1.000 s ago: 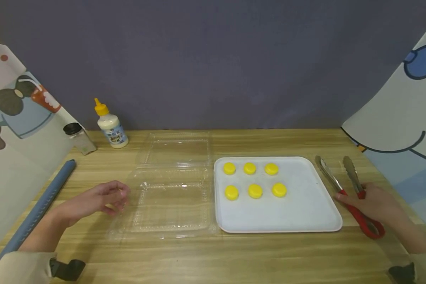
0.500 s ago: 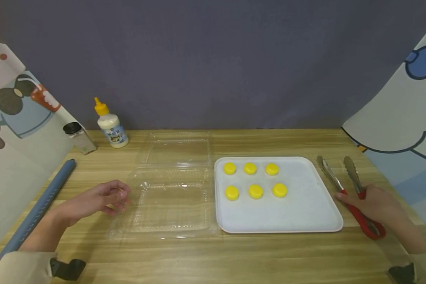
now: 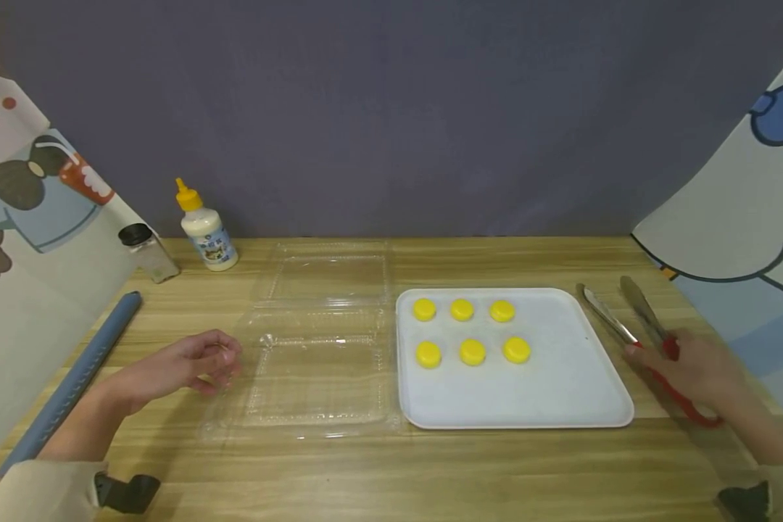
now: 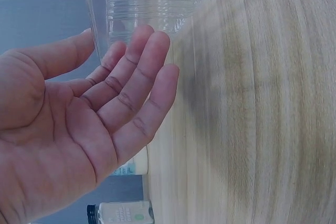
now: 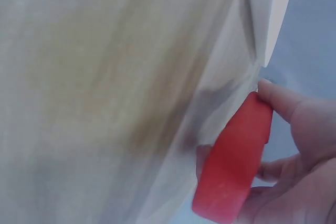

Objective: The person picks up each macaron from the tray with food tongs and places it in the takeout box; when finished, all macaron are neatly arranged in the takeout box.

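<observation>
With my right hand point(image 3: 701, 368) I grip red-handled metal tongs point(image 3: 667, 384) right of the white tray; their two arms are spread apart. In the right wrist view the thumb and fingers hold the tongs' red handle point(image 5: 231, 161). Several small yellow round pieces point(image 3: 473, 352) lie in two rows on the white tray point(image 3: 574, 391). My left hand point(image 3: 176, 368) is at the left edge of a clear plastic clamshell box point(image 3: 316, 377), lid laid back. Its fingers are loosely bent and apart in the left wrist view; whether they touch the box I cannot tell.
A squeeze bottle point(image 3: 210, 239) with a yellow cap and a black-capped jar point(image 3: 151, 254) stand at the back left. A long blue-grey bar point(image 3: 72, 384) lies along the left side. A dark cloth wall point(image 3: 391, 116) closes off the back.
The tongs have shifted and tilted in my right hand, their red handle end moving right and slightly up. My left hand, the box and the yellow pieces stay put.
</observation>
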Demonstrator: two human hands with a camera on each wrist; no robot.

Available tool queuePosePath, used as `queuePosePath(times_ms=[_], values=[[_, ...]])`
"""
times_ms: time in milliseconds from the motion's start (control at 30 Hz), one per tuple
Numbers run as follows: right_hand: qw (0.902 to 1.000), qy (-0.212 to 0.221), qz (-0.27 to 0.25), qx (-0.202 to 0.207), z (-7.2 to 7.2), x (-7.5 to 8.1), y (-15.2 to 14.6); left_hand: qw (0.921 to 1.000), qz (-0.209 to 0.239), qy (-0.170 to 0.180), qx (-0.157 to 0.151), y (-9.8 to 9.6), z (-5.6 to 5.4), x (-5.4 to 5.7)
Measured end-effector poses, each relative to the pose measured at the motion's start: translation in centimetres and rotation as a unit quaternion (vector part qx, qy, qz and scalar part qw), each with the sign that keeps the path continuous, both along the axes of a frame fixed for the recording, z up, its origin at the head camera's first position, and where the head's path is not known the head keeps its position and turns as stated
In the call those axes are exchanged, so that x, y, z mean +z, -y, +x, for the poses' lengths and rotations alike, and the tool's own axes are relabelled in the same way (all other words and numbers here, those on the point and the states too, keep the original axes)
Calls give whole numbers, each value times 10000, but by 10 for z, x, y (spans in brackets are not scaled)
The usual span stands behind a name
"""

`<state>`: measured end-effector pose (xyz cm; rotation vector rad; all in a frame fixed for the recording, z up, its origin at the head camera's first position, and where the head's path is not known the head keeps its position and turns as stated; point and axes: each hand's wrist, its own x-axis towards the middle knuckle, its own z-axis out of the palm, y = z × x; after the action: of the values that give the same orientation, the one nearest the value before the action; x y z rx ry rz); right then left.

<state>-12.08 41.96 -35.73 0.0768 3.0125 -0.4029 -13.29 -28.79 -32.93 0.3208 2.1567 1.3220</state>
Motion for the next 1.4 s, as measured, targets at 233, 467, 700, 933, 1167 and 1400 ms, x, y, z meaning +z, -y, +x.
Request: queuePosePath(times_ms=[233, 467, 700, 933, 1167, 1400], values=[[9995, -27, -238, 225, -5, 9, 0, 10000, 29, 11, -3, 0, 0, -1], [9990, -221, -367, 153, -10, 20, 7, 10000, 47, 14, -4, 0, -1, 0], [9992, -352, -211, 4, -13, 30, 12, 10000, 23, 8, 5, 0, 0, 0], [9986, -534, -68, -21, -15, 38, 22, 10000, 32, -57, -62, 0, -1, 0], [9961, -776, 157, 388, -20, 46, 28, 9999, 52, -59, -112, 0, -2, 0], [9963, -563, 205, 620, -22, 56, 35, 9999, 80, -3, -122, 1, -3, 0]])
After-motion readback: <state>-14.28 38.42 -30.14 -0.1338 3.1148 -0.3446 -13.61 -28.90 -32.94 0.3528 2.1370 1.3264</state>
